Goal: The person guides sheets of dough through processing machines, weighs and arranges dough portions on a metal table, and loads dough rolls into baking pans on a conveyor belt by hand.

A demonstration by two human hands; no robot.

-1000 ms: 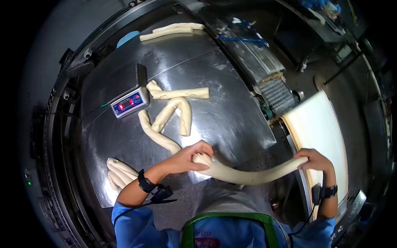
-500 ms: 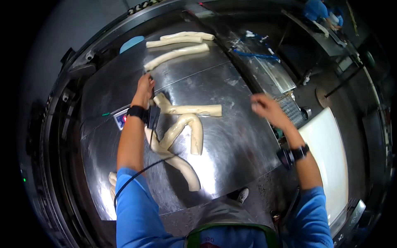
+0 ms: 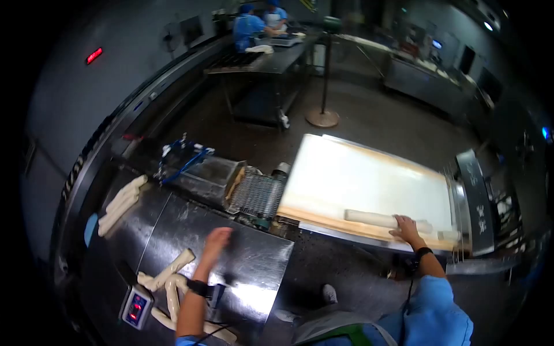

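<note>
My right hand (image 3: 407, 228) rests on a pale dough roll (image 3: 371, 218) lying along the near edge of a white conveyor belt (image 3: 358, 179); its fingers are spread over the roll. Over the steel table (image 3: 254, 248), my left hand (image 3: 217, 241) is raised and blurred, its fingers hard to make out. Below and left of it lie a straight dough piece (image 3: 173, 268) and a bent one (image 3: 172, 297). Part of another dough piece (image 3: 219, 333) shows beneath my left forearm. A scale (image 3: 137, 307) with a red display stands left of these pieces.
Several dough rolls (image 3: 122, 205) lie at the table's far left end. A metal mesh roller section (image 3: 258, 193) adjoins the belt. Blue tubing (image 3: 187, 164) lies on the machine beside it. Two people (image 3: 249, 29) stand at a farther table (image 3: 259, 62).
The view has swung right towards the belt. My right hand has moved from above the table onto a roll on the belt. My left hand has left the scale area.
</note>
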